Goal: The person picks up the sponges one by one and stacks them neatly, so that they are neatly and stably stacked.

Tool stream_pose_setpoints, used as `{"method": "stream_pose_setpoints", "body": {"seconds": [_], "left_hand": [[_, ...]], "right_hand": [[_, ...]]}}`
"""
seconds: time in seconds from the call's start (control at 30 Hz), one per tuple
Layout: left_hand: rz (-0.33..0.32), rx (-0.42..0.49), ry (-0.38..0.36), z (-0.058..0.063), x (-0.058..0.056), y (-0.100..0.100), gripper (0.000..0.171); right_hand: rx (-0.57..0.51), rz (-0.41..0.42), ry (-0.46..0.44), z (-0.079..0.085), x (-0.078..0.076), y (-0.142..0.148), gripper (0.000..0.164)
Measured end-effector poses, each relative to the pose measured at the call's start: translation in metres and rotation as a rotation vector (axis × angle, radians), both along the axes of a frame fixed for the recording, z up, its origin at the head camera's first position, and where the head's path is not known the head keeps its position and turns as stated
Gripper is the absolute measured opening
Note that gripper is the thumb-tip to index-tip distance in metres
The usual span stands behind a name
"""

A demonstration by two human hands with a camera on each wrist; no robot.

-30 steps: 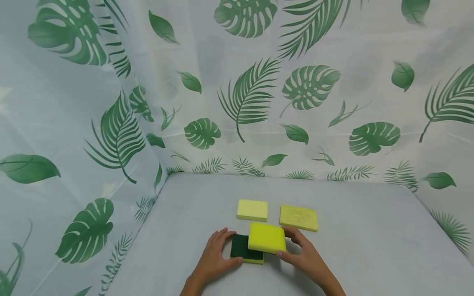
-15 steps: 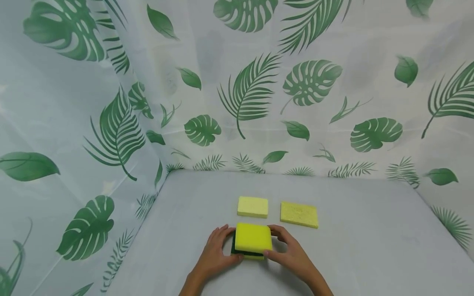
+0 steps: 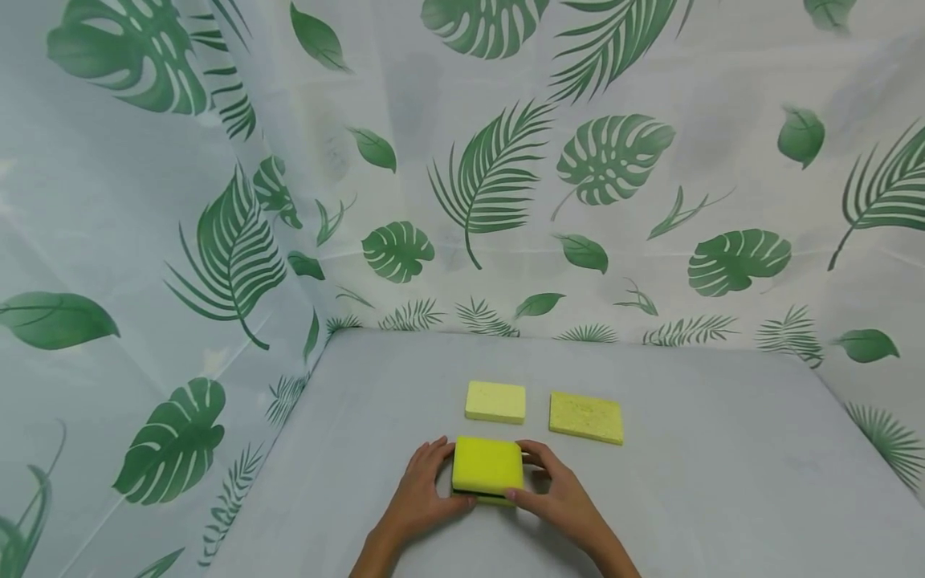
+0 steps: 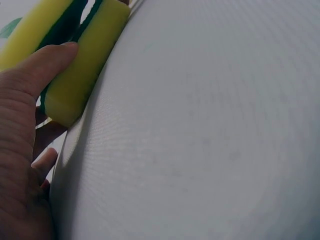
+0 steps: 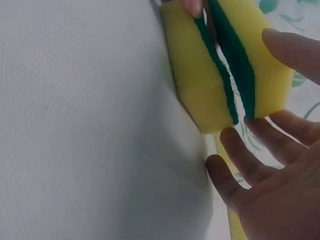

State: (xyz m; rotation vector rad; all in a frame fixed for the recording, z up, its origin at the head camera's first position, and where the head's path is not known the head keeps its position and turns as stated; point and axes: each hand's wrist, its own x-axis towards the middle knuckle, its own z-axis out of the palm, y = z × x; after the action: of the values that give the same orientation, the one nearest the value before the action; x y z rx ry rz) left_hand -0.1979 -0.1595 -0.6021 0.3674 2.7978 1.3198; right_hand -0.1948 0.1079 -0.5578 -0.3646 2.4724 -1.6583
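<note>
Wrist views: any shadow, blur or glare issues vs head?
Head: even light, faint shadow on the table under the right hand, no strong glare. Left wrist: dark shadow beside the left hand. Right wrist: broad, soft-edged shadow by the lower sponge, no obvious motion streaks.

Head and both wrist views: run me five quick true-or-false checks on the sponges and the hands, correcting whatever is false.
1. The right wrist view shows a gap between the upper sponge and the lower sponge. True.
2. The upper sponge's dark green side faces up. False: it faces down, toward the lower sponge.
3. The right hand is holding nothing. False: it holds the upper sponge.
4. The lower sponge rests on the table. True.
5. In the head view, the pale sponge lies left of the textured sponge. True.
</note>
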Motion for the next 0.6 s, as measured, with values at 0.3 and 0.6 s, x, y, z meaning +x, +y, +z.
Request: {"method": "stream_pose_setpoints", "body": {"seconds": [0.3,0.6], "left_hand": [[-0.005,0.008,-0.006,0.0002,0.0010,-0.0004,0.089],[-0.008,0.002,0.007,-0.0017,0.0005,-0.0013,0.090]], "right_hand": [[0.014,-0.024,-0.029,-0.0031,0.0002,-0.0033,0.074],[0.004,-0.023,-0.056,-0.0042,0.0003,-0.0035,0.078]]}}
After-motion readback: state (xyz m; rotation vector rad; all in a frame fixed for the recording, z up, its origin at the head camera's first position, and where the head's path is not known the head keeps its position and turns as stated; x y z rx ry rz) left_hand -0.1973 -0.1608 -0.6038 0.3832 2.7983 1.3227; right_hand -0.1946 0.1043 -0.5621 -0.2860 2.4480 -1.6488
